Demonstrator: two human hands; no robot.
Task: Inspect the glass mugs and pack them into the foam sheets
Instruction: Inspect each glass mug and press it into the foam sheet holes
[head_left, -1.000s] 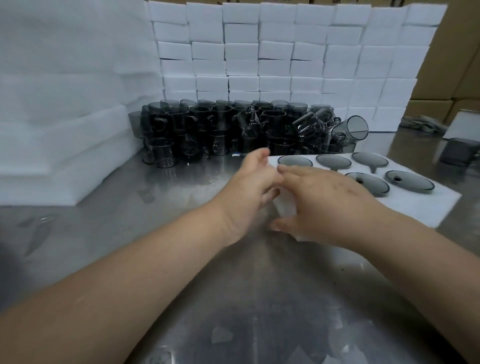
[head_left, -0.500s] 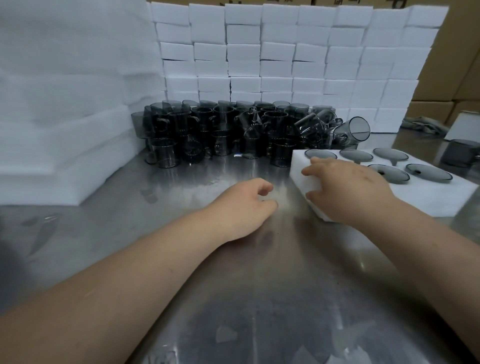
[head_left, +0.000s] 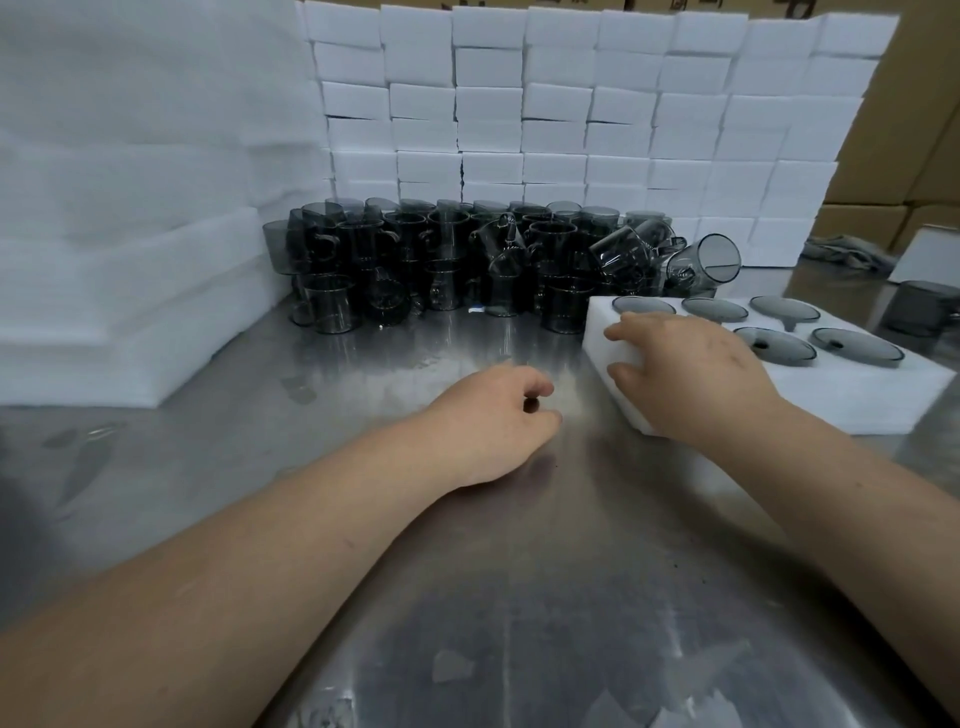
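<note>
A thick white foam sheet lies on the steel table at the right, with several smoky glass mugs sunk into its round holes. My right hand grips its near left corner, fingers on top and thumb against the side. My left hand rests on the bare table just left of the foam, fingers loosely curled and holding nothing. A heap of loose smoky glass mugs stands stacked at the back of the table; one mug lies tilted at its right end.
White foam blocks are stacked like a wall behind the mugs. A pile of flat foam sheets fills the left. Cardboard boxes stand at the back right. A single mug sits at the far right of the steel table.
The foam sheet has slid to the right with my right hand on its corner. My left hand has come off the foam and dropped to the table.
</note>
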